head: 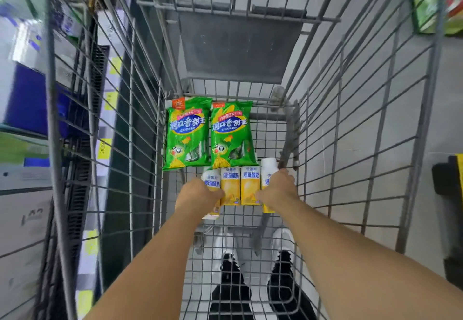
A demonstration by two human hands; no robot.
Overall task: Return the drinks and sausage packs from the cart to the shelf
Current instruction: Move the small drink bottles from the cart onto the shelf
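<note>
Two green sausage packs [186, 133] [233, 135] lie side by side on the floor of the wire cart [350, 144]. Just in front of them lies a row of several yellow-and-white drink bottles. My left hand [200, 194] is closed around the leftmost drink [210, 178]. My right hand [278, 188] is closed around the rightmost drink [268, 169]. Two more drinks [230, 185] [250, 185] lie between my hands, untouched.
The cart's folded child seat flap [238, 49] stands at the far end. Shelves with boxes and yellow price tags [105, 148] run along the left. Green packages [436, 1] sit at the top right. My shoes [280, 244] show through the cart floor.
</note>
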